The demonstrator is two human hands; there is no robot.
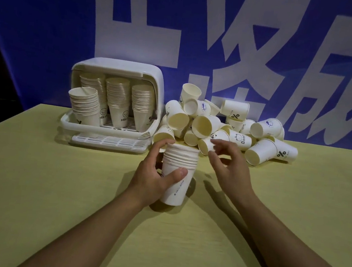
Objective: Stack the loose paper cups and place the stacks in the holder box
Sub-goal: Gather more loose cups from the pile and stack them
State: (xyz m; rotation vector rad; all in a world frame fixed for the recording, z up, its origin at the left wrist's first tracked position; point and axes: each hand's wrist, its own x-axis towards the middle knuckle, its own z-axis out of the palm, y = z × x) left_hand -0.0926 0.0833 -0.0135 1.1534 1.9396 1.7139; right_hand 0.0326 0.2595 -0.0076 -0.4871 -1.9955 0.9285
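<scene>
My left hand (156, 174) grips a short stack of white paper cups (179, 172), upright above the yellow table, thumb across its front and fingers round the back. My right hand (226, 162) hovers just right of the stack's rim, fingers loosely spread and holding nothing. Behind them lies a pile of loose paper cups (221, 127), most on their sides, some printed with small logos. At the back left stands the white holder box (121, 67) with its lid raised; several tall cup stacks (118, 102) stand inside it.
The yellow table (58, 186) runs to its far edge under a blue banner with large white characters (222, 41). A slatted white tray (110, 141) sticks out from the holder box's base toward me.
</scene>
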